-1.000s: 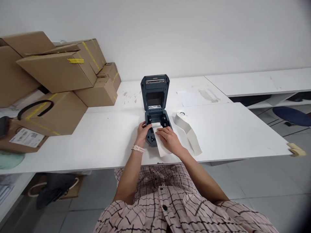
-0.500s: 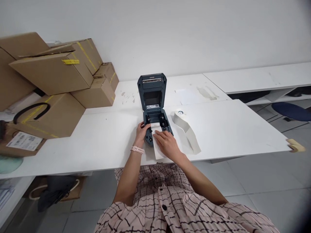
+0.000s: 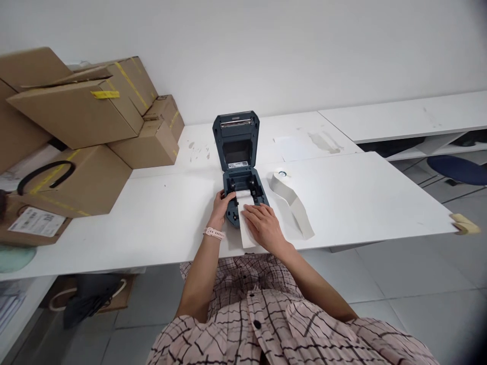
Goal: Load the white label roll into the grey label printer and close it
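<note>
A dark blue-grey label printer (image 3: 238, 139) stands on the white table with its lid raised. A white label strip (image 3: 248, 237) comes out of its open body toward me and hangs down to the table's front edge. My left hand (image 3: 220, 208) grips the printer's left side, thumb on the top edge and fingers against the outer wall. My right hand (image 3: 264, 225) lies over the strip, its fingers stretched out flat on the paper. The palm hides part of the printer's right front. Right of the printer sits a label roll (image 3: 282, 175) with its loose tail curling toward me.
Cardboard boxes (image 3: 76, 111) with yellow tape are piled on the left of the white table (image 3: 361, 203). A thin white sheet (image 3: 287, 148) lies behind the roll. A foam guard (image 3: 464, 224) covers the right corner, and a blue stool (image 3: 456, 170) stands beyond.
My right hand has slid slightly down and left along the strip, which now hangs straighter. My left hand keeps its hold on the printer. The camera view has shifted a little.
</note>
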The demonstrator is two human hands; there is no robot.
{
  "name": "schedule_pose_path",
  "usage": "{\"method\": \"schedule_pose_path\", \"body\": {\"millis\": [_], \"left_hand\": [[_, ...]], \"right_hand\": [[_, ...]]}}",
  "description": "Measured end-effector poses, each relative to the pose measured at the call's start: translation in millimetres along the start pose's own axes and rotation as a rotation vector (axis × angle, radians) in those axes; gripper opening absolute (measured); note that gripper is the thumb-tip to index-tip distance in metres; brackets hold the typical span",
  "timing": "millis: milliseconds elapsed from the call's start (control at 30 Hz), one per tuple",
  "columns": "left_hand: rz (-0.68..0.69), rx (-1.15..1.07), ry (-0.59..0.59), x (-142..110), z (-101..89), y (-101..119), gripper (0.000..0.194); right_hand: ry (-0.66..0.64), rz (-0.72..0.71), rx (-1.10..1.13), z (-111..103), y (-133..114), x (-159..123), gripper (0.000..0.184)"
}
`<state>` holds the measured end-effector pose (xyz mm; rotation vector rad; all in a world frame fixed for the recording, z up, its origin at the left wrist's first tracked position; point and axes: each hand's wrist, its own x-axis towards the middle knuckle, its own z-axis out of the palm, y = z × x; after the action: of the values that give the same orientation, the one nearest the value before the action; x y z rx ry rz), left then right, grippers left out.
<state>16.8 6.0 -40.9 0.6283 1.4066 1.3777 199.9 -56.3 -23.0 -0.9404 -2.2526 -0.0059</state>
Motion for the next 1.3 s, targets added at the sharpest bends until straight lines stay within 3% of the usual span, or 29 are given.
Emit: {"method": "schedule_pose_path", "body": {"millis": [633, 767, 867, 1000, 1067, 1133, 1200, 1300], "left_hand": [[-0.011, -0.021, -0.018, -0.2, -0.1, 0.2, 0.055], [-0.018, -0.015, -0.021, -3.1, -0.4, 3.4, 0.055], [-0.047, -0.041, -0.104, -18.2, -4.3, 3.3, 0.056], [-0.046, -0.058, -0.195, -55.5, -17.1, -8.2, 0.055], [-0.018, -0.05, -0.177, -73.0, -26.4, -15.6, 0.051], [-0.012, -0.045, -0.164, -84.8, -37.0, -20.0, 0.054], [-0.033, -0.039, -0.136, -90.3, -47.6, -19.2, 0.061], [-0.01, 0.0, -0.077, -91.4, -57.2, -7.4, 0.065]], "right_hand": [[-0.044, 0.078, 0.147, -2.1, 3.2, -3.6, 0.026], [-0.08, 0.11, 0.299, -16.4, 3.5, -3.1, 0.028], [0.042, 0.239, 0.508, -37.3, 20.1, 30.4, 0.045], [0.329, 0.336, 0.687, -42.2, 75.2, 138.7, 0.071], [0.313, 0.337, 0.807, -31.3, 107.3, 197.6, 0.075], [0.27, 0.343, 0.924, -20.6, 130.6, 238.1, 0.076], [0.24, 0.354, 0.995, -17.7, 137.2, 248.9, 0.078], [0.289, 0.358, 0.958, -28.4, 111.3, 208.9, 0.075]]}}
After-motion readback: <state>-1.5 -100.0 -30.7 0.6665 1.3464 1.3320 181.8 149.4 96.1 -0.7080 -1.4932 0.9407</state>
